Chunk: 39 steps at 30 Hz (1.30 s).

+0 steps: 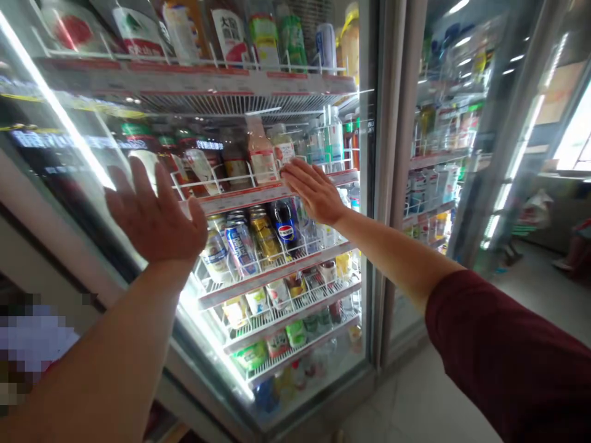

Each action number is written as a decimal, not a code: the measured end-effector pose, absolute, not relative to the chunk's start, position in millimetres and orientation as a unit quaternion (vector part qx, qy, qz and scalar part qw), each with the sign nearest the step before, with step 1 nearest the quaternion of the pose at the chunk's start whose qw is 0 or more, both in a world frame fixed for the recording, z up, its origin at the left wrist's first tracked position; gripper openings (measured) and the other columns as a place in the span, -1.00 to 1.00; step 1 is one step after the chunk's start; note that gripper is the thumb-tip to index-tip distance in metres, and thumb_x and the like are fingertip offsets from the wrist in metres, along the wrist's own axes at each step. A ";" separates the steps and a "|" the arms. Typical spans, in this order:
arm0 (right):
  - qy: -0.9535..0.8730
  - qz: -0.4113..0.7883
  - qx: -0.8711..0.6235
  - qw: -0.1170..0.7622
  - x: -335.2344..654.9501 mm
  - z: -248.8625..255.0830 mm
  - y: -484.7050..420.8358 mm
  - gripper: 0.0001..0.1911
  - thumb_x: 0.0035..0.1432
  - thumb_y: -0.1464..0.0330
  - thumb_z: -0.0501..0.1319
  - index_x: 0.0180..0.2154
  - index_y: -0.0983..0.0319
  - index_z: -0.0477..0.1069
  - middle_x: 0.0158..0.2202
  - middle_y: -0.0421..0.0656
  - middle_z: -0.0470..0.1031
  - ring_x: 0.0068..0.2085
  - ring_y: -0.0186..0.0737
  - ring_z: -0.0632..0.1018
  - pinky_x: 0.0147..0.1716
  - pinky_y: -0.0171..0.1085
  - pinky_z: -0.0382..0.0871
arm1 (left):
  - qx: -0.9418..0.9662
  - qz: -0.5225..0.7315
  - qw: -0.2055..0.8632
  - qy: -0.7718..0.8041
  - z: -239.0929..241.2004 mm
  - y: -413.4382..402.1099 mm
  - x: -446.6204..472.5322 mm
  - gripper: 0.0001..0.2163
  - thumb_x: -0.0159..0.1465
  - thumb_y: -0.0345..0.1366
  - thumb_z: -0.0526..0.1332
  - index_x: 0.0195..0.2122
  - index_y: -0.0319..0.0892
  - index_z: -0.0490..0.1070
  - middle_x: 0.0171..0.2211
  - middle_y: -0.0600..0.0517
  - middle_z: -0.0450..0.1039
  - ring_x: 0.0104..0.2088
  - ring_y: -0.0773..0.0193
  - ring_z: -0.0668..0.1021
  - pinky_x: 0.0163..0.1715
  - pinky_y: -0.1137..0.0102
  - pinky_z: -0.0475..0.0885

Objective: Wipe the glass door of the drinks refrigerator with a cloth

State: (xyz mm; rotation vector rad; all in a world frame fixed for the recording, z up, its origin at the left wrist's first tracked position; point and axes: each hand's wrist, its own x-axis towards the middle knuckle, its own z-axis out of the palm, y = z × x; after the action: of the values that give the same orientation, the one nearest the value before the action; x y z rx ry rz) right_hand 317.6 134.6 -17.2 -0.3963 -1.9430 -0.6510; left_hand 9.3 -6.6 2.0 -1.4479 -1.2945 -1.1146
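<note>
My left hand (159,215) is raised on the left with its fingers spread, close to the lit left edge of a glass-fronted drinks fridge (249,81). Farther right, my right hand (316,192) reaches out flat, fingers stretched and side by side, in front of a middle shelf. Neither hand holds anything. Whether they touch the glass I cannot tell. Just beyond my right fingertips show a pale pink bottle (262,154) and a smaller labelled bottle (283,144). Below stand a dark Pepsi bottle (285,224), gold cans (265,234) and a blue-and-silver can (240,246).
Large bottles (231,34) line the top shelf. Lower shelves carry several cups and packs (252,355). A metal door frame (392,154) separates this fridge from another fridge (431,160) on the right. Tiled floor (415,394) shows at lower right; a pixelated patch covers the lower left.
</note>
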 end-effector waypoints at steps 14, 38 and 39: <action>-0.785 -0.271 -0.142 0.539 298.2 -22.8 131.1 -0.32 0.53 0.50 -0.13 0.55 0.01 0.06 0.52 -0.27 0.29 0.59 -0.22 0.11 0.61 0.01 -0.05 | -0.583 -0.433 0.459 -0.511 0.2 -2.7 2.8 -0.23 0.44 -0.06 0.12 0.60 -0.16 -0.11 0.63 -0.15 -0.24 0.62 -0.19 -0.23 0.53 -0.30 -0.30; -0.754 -0.262 -0.167 0.579 298.2 -12.3 135.3 -0.29 0.52 0.49 -0.16 0.59 0.02 -0.07 0.55 -0.24 0.23 0.61 -0.16 0.05 0.61 0.09 -0.05 | -0.580 -0.414 0.491 -0.502 -3.8 -0.7 -3.7 -0.19 0.45 -0.11 0.14 0.62 -0.04 -0.24 0.64 -0.09 -0.28 0.62 -0.07 -0.25 0.54 -0.32 -0.22; -0.751 -0.263 -0.167 0.582 296.7 -13.3 134.7 -0.29 0.52 0.49 -0.17 0.59 0.04 -0.07 0.55 -0.23 0.23 0.61 -0.16 0.03 0.61 0.08 -0.04 | -0.579 -0.413 0.494 -0.500 -4.1 -0.3 -3.9 -0.20 0.46 -0.11 0.13 0.62 -0.03 -0.25 0.64 -0.08 -0.28 0.62 -0.06 -0.25 0.54 -0.31 -0.22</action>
State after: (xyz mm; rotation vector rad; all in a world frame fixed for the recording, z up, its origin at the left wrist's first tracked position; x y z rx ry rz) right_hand 296.7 134.7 -13.3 -0.3891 -1.7542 -0.6149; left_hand -3.9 -0.3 -4.1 -1.4036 -1.2118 -1.0022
